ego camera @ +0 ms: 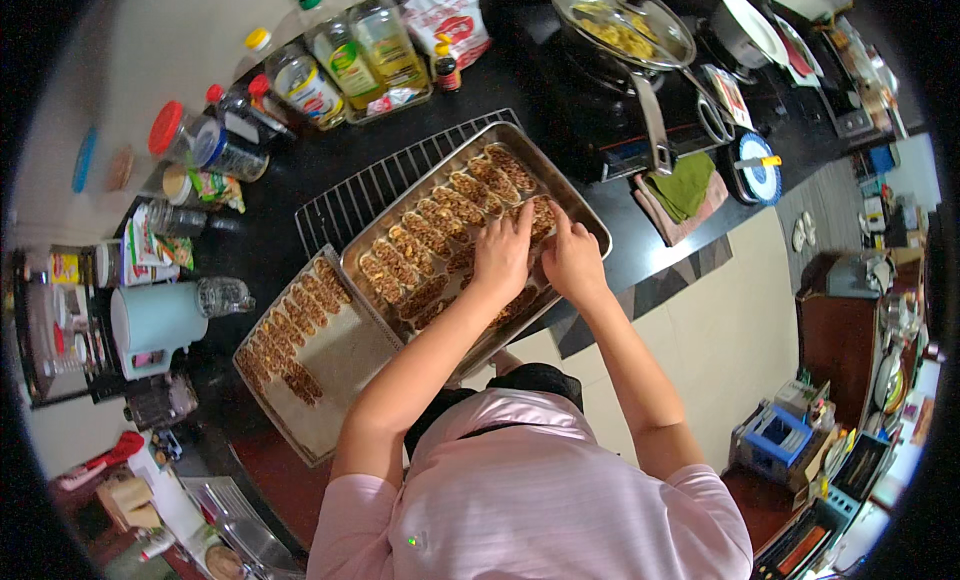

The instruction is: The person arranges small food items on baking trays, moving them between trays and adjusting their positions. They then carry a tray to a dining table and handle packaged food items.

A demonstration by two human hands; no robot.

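Observation:
A rectangular metal baking tray (594, 221) lies on the black counter before me, partly over a wire rack (360, 182). Oval pieces topped with brown nuts or seeds (416, 233) stand in rows inside it. My left hand (504, 254) and my right hand (574, 257) reach into the tray's right part. Their index fingers touch either side of one nut-topped piece (538, 218), and the other fingers are curled. Whether they pinch it is unclear. To the left, a second, lined tray (337, 385) holds more such pieces. My forearms hide the near part of the first tray.
Oil bottles (349, 74) and jars line the wall side. A lidded frying pan (622, 36) with yellow food sits on the hob, its handle pointing towards me. Folded cloths (679, 197) lie right of the tray, near the counter's edge. A light blue pitcher (157, 321) stands at left.

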